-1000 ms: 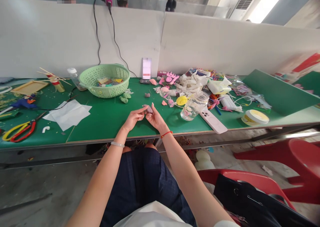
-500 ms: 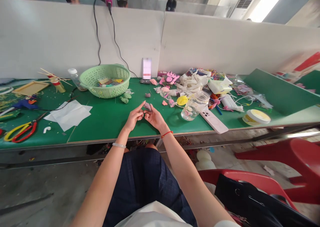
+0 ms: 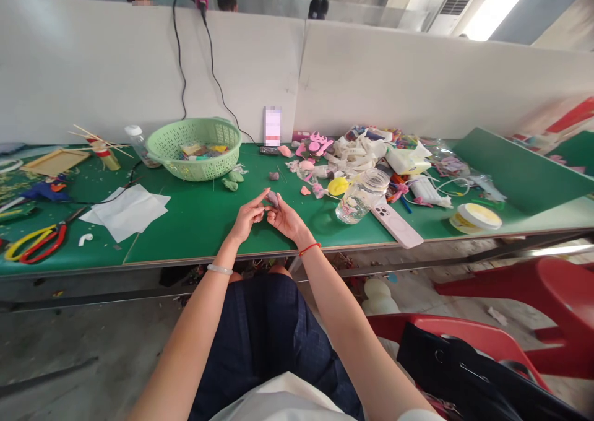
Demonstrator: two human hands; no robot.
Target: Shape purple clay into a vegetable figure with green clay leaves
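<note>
A small greyish-purple lump of soft clay point(image 3: 273, 199) is held just above the near part of the green table, between my fingertips. My right hand point(image 3: 286, 220) pinches it, the fingers curled and the thumb against it. From the other side, my left hand point(image 3: 247, 220) reaches its index finger to the lump while its remaining fingers are bent; how firmly it grips is partly hidden. Just beyond my hands, another purplish clay lump point(image 3: 274, 176) lies on the table. Green clay pieces point(image 3: 231, 184) rest to its left, and a small pink piece point(image 3: 305, 190) to its right.
Left are a green basket point(image 3: 195, 170), white paper sheets point(image 3: 132, 213) and pliers point(image 3: 58, 241). A lit phone point(image 3: 272, 127) leans on the partition. Right stand a clear jar point(image 3: 355, 204), a pink phone point(image 3: 396, 226), a yellow-lidded tub point(image 3: 476, 218) and piled bags point(image 3: 359, 151).
The lump between my fingers has turned slightly and my fingertips have shifted around it. My arms stay in nearly the same place.
</note>
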